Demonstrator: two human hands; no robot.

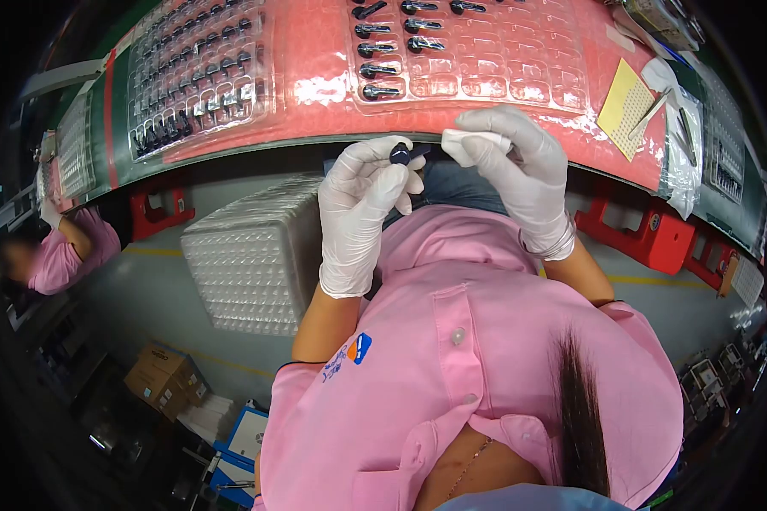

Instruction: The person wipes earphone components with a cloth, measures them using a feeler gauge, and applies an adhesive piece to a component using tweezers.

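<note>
My left hand [358, 209], in a white glove, pinches a dark earbud [400, 154] with a stem pointing right, between thumb and fingers. Just right of it, my gloved right hand [524, 166] grips a folded white cloth [462, 146]. A small gap separates the cloth from the earbud. Both hands are over my lap, in front of the table's near edge. Beyond them lies a clear plastic tray [520, 92] with several dark earbuds in its left columns.
Another clear tray [198, 72] full of dark pieces lies at left on the red mat [311, 51]. Right of centre are a yellow perforated sheet [626, 106] and tweezers [652, 115]. Stacked trays [247, 264] and a red stool [635, 234] flank me. A co-worker [72, 251] is at far left.
</note>
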